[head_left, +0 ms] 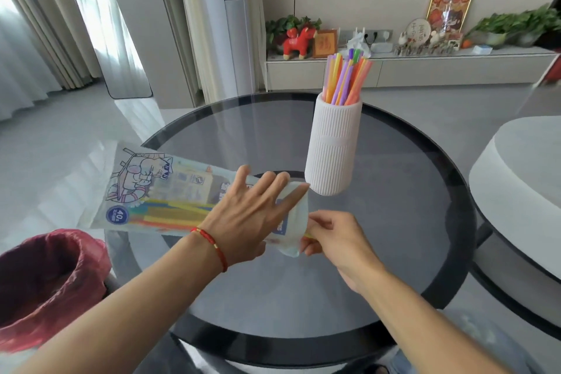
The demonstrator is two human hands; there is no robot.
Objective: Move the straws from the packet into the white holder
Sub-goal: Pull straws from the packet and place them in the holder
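Head view: round glass table (394,252) (living room), holder (332,146).

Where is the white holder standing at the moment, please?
In the head view, the white holder stands upright on the round glass table, right of centre, just beyond the packet's open end.

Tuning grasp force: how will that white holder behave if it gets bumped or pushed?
The white holder is tall and narrow with straws rising above its rim, so it probably tips rather than slides. On the smooth glass table it may also skid. Its ribbed wall should give the fingers some grip.
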